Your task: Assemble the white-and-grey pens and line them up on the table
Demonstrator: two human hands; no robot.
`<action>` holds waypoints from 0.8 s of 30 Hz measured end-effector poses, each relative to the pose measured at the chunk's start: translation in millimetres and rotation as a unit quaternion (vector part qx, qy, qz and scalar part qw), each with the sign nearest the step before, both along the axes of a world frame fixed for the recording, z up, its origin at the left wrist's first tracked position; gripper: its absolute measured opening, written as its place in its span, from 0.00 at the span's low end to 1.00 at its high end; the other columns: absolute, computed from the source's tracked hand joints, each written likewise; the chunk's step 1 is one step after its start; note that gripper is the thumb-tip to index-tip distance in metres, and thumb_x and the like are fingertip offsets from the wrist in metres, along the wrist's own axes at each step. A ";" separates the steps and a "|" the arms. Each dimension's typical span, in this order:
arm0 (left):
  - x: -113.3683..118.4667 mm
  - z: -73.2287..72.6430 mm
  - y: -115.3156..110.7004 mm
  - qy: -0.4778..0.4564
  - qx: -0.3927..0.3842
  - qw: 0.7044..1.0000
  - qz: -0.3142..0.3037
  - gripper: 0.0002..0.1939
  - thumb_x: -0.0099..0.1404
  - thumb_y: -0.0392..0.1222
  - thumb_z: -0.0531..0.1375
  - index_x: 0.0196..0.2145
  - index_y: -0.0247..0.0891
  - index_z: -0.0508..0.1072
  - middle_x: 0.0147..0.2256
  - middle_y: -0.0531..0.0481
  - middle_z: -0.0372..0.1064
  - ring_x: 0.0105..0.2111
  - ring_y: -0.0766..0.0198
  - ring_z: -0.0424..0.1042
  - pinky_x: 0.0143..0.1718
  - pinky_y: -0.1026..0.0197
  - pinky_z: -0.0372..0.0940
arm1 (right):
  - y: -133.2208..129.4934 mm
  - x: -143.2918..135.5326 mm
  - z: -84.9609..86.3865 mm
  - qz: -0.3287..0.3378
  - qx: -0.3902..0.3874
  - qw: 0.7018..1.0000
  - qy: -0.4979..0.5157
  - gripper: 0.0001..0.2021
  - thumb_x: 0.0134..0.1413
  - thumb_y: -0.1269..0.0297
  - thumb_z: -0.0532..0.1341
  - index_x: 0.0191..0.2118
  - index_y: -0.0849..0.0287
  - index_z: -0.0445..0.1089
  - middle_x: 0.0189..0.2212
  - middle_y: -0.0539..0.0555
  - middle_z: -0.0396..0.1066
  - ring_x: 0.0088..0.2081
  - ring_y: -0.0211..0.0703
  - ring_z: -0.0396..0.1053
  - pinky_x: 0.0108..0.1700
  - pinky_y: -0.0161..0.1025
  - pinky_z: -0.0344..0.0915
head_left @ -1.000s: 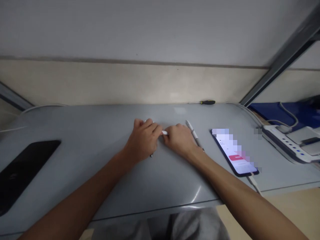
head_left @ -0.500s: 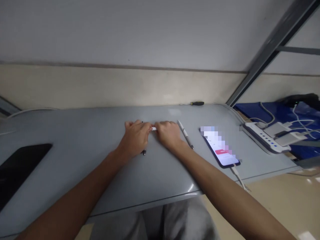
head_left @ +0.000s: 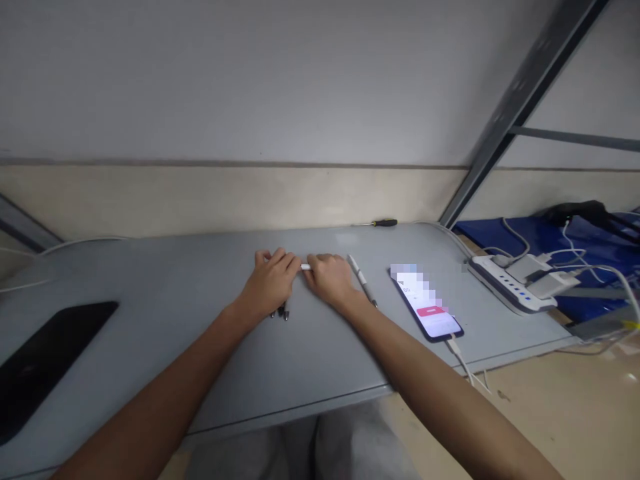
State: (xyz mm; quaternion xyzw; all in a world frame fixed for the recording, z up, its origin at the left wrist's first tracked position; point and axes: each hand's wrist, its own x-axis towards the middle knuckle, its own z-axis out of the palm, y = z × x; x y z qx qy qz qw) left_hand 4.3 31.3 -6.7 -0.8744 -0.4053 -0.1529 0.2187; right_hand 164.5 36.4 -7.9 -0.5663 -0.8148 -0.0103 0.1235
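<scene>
Grey table [head_left: 150,293]: pens [head_left: 363,281], phone [head_left: 427,308], screwdriver [head_left: 376,223]

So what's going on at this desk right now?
A person seated at a grey table holds a small white piece between the left hand and right hand. Dark pen tips stick out under the left hand. A pen and a lit phone lie to the right.

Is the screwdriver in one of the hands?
No, the screwdriver lies alone at the far edge of the table, while the left hand and right hand hold a small white piece between them.
</scene>
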 end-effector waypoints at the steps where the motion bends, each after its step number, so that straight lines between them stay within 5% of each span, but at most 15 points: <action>1: -1.5 0.4 0.6 0.003 -0.006 1.000 0.006 0.12 0.62 0.27 0.49 0.35 0.38 0.70 0.33 0.42 0.71 0.39 0.50 0.66 0.40 0.47 0.55 | -0.6 -0.8 -0.2 0.014 0.014 1.000 0.001 0.14 0.67 0.62 0.49 0.45 0.61 0.71 0.40 0.61 0.75 0.41 0.48 0.72 0.43 0.40 0.60; 9: -7.8 5.8 1.9 0.001 -0.058 0.998 0.012 0.10 0.63 0.28 0.50 0.35 0.37 0.68 0.34 0.41 0.72 0.39 0.51 0.66 0.42 0.48 0.55 | -3.7 -4.2 -4.8 0.112 0.058 0.992 0.005 0.18 0.71 0.61 0.42 0.48 0.63 0.66 0.46 0.62 0.70 0.46 0.48 0.68 0.49 0.44 0.56; 14: -7.1 7.3 3.9 -0.008 -0.064 0.998 -0.003 0.13 0.71 0.35 0.46 0.35 0.36 0.68 0.34 0.43 0.72 0.38 0.54 0.67 0.42 0.51 0.54 | -0.6 2.7 -6.3 0.104 0.059 0.993 0.014 0.17 0.70 0.65 0.44 0.48 0.62 0.69 0.43 0.59 0.73 0.43 0.46 0.70 0.46 0.41 0.57; 19: -3.8 2.3 8.9 0.001 -0.065 0.998 -0.004 0.14 0.73 0.37 0.45 0.37 0.35 0.69 0.35 0.43 0.72 0.39 0.53 0.67 0.41 0.52 0.53 | 8.1 14.4 -9.3 0.090 0.055 0.993 0.061 0.17 0.69 0.54 0.48 0.50 0.53 0.71 0.39 0.54 0.74 0.39 0.43 0.71 0.37 0.36 0.58; 24: -3.2 -2.2 16.2 0.004 -0.062 0.998 -0.001 0.12 0.73 0.34 0.46 0.39 0.34 0.69 0.37 0.43 0.73 0.40 0.54 0.67 0.41 0.53 0.53 | 17.9 14.8 -15.6 0.093 0.103 0.988 0.071 0.12 0.66 0.61 0.54 0.49 0.57 0.71 0.40 0.56 0.71 0.43 0.44 0.68 0.42 0.36 0.59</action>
